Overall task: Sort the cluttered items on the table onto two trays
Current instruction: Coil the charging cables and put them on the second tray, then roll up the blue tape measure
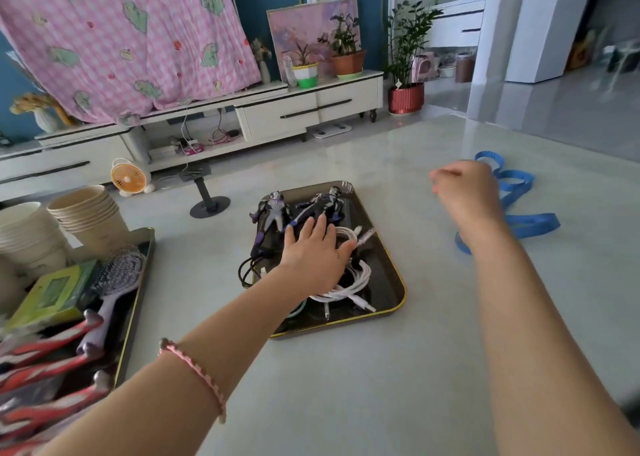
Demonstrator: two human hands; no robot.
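On the pale table [346, 386], left hand [311, 255] lies flat on cables [356, 282] in the tray [386, 275], likely settling them; right hand [465, 192] curls by the right-edge tape [533, 225], grip unclear.

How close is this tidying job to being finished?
Nearly done, it seems: toy figures and white cables lie in the middle tray; a hairbrush and green box in the left tray. The left hand rests on the cables; the right hand hovers by the blue strap, the only loose item seen on the table.
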